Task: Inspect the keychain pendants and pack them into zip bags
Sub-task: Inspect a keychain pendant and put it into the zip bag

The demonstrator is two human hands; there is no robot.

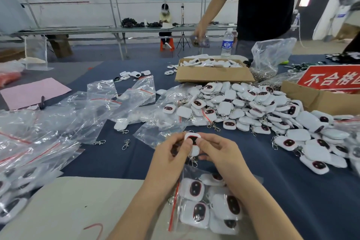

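A white square keychain pendant with a dark red-rimmed face is held up between both hands at the centre of the view. My left hand pinches its left side and my right hand pinches its right side, thumbs on the face. Its metal clasp hangs below. Under my wrists lies a zip bag with a red seal strip, holding several pendants. A big heap of loose pendants covers the blue cloth to the right.
Empty zip bags lie spread at the left, and filled ones at the far left edge. Two cardboard boxes stand behind the heap, one with a red sign. A person in black stands across the table by a water bottle. Loose clasps lie nearby.
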